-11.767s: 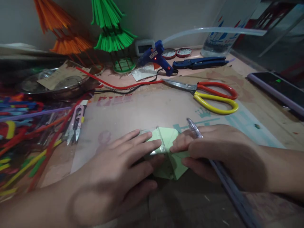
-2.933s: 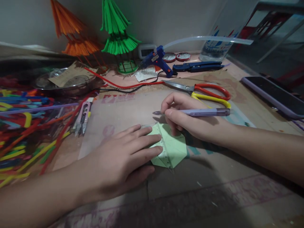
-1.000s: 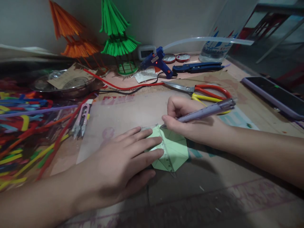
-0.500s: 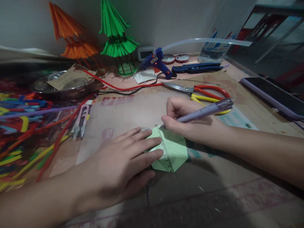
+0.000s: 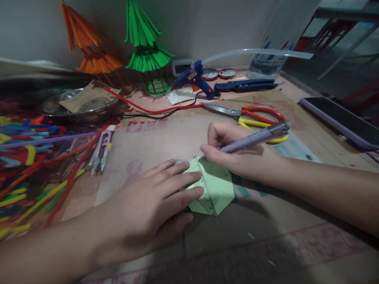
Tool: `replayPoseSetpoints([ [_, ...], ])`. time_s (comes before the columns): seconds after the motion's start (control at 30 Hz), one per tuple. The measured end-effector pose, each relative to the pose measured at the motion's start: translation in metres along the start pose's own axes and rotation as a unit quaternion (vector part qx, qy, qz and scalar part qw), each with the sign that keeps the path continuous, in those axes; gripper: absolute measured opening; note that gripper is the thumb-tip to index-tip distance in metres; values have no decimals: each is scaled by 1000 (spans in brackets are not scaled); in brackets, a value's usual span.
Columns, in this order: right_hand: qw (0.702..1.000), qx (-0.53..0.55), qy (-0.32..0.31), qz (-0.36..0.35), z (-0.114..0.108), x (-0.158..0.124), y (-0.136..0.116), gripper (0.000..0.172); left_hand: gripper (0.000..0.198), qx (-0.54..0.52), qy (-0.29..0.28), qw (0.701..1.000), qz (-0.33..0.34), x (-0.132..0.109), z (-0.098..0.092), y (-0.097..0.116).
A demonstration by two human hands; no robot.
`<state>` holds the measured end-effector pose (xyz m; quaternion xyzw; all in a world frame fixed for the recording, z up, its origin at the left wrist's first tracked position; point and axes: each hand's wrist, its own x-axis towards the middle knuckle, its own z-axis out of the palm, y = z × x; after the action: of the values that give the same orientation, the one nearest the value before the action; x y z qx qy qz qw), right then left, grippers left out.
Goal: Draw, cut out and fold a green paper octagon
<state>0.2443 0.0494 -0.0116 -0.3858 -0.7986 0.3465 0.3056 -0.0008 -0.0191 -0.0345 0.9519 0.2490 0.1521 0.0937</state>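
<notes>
A pale green many-sided piece of paper (image 5: 222,193) lies on the work surface, with thin lines drawn across it. Over its left part rests a clear ruler (image 5: 208,194), its edge crossing the paper. My left hand (image 5: 160,197) lies flat with fingers outstretched, pressing on the ruler and the paper's left side. In my right hand (image 5: 227,146) a purple pen (image 5: 254,138) is gripped, its tip down at the paper's upper edge beside the ruler. Just behind that hand are scissors (image 5: 260,114) with red and yellow handles.
Colourful pipe cleaners (image 5: 26,157) and pink thread snips (image 5: 103,150) lie left. At the back stand orange (image 5: 94,43) and green (image 5: 146,43) tiered models, a blue glue gun (image 5: 197,79), blue pliers-like tool (image 5: 245,85) and a clear bottle (image 5: 266,59). A phone (image 5: 340,118) lies right.
Almost nothing differs. The pen's upper end has shifted very slightly; the left hand, ruler and paper stay in place.
</notes>
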Motion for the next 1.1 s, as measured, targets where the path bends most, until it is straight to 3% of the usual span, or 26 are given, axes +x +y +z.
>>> replayPoseSetpoints([
  [1.1,1000,10,17,10,1,-1,-1,23,38,-2,-8,1000,-6,1,2,-2],
])
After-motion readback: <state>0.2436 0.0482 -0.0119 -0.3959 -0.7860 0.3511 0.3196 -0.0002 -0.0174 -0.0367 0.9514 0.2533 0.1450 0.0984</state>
